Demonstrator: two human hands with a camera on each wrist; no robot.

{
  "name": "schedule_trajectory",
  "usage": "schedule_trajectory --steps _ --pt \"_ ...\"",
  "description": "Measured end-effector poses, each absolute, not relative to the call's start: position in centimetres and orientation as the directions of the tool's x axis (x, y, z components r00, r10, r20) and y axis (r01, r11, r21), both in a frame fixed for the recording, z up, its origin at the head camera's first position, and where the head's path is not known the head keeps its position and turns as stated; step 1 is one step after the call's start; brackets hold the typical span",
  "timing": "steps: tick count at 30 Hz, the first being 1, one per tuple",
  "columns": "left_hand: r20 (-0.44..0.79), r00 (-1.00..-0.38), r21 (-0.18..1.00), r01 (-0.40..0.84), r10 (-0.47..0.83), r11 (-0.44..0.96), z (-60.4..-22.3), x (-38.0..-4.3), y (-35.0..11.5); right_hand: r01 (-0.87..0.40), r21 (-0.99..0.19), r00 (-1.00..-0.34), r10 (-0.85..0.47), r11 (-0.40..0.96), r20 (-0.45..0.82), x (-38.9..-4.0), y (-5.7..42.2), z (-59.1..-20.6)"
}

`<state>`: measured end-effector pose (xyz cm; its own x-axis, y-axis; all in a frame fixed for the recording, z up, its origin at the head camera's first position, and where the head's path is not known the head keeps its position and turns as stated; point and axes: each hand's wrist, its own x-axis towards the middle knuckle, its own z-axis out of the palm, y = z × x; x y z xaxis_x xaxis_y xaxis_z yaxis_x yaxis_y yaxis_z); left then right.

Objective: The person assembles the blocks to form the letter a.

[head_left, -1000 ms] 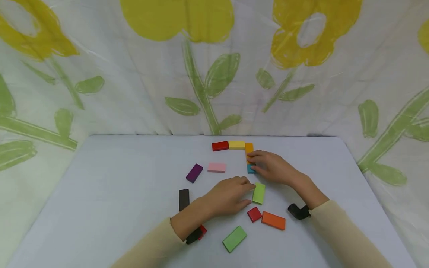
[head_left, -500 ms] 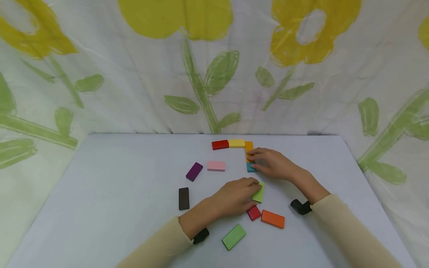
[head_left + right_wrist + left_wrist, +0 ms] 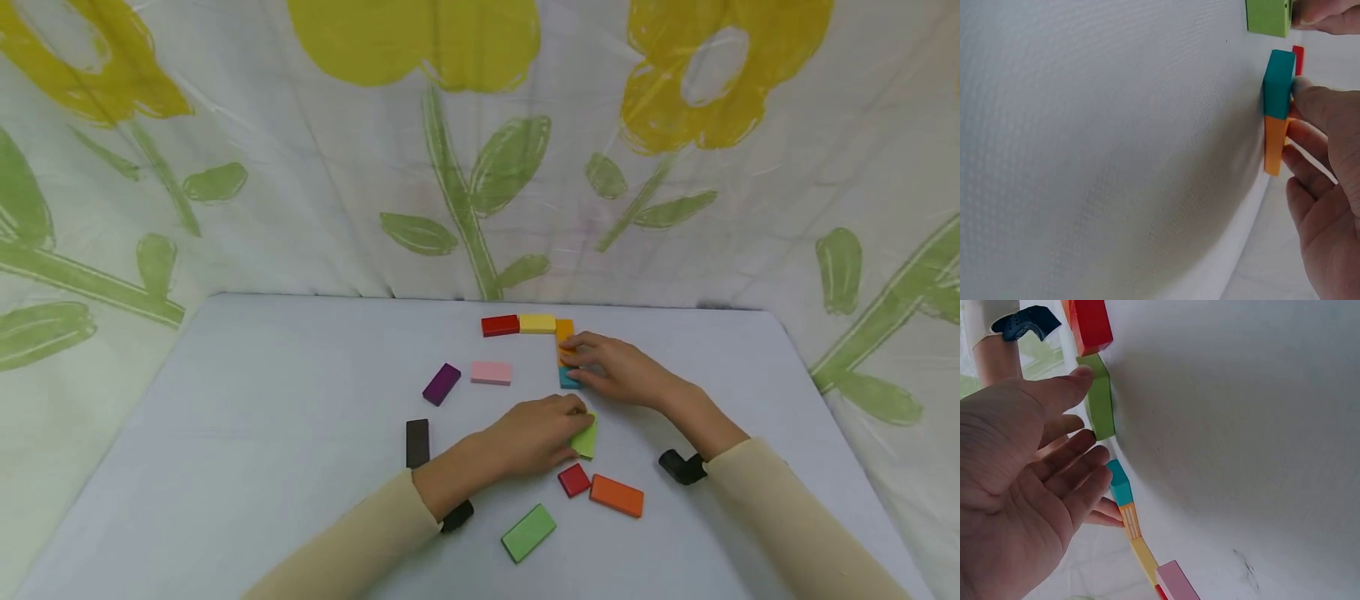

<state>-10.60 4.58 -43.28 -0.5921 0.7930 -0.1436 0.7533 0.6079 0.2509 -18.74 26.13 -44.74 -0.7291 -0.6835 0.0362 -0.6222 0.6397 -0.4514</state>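
Note:
In the head view my left hand [image 3: 536, 433] bends over a lime green block [image 3: 587, 442] on the table, thumb at its near end and fingertips at its far end. The left wrist view shows the same grip on the green block [image 3: 1100, 403] from the palm side. My right hand [image 3: 618, 371] rests with loosely bent fingers on two joined blocks. Its thumb touches the teal block [image 3: 1279, 81] and its other fingertips lie at the orange block [image 3: 1275, 145]. A yellow block [image 3: 537, 323] and a red block [image 3: 500, 325] continue this line leftward from the orange one.
Loose on the white table [image 3: 262, 400] lie a pink block [image 3: 491, 372], a purple block [image 3: 442, 384], a dark block [image 3: 417, 443], a small red block [image 3: 574, 481], an orange-red block [image 3: 617, 496] and a green block [image 3: 528, 533]. A flowered cloth [image 3: 322, 208] hangs behind.
My left hand has moved right, over the lime green block, and its fingers have closed around the ends. My right hand has stayed at the teal and orange blocks.

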Motion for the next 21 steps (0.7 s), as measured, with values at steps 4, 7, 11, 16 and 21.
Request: schedule_trajectory --steps 4,7,11,16,21 --pt "-0.149 -0.599 0.251 0.746 0.786 0.616 -43.29 -10.67 4.60 -0.615 -0.454 -0.731 -0.682 0.645 0.020 -18.91 26.20 -44.81" --pt "-0.162 -0.604 0.255 0.738 0.780 0.624 -43.32 -10.67 4.62 -0.615 -0.460 -0.727 -0.686 0.640 0.017 -19.01 26.22 -44.79" --pt "-0.182 -0.618 0.246 0.724 0.764 0.644 -43.32 -10.64 4.69 -0.617 -0.472 -0.721 -0.692 0.629 0.021 -19.15 26.17 -44.76" --pt "-0.180 -0.622 0.245 0.722 0.762 0.647 -43.33 -10.64 4.63 -0.610 -0.476 -0.725 -0.689 0.633 0.013 -19.23 26.10 -44.75" --pt "-0.168 -0.619 0.249 0.727 0.768 0.640 -43.40 -10.60 4.46 -0.592 -0.470 -0.735 -0.678 0.654 -0.016 -19.08 26.18 -44.49"
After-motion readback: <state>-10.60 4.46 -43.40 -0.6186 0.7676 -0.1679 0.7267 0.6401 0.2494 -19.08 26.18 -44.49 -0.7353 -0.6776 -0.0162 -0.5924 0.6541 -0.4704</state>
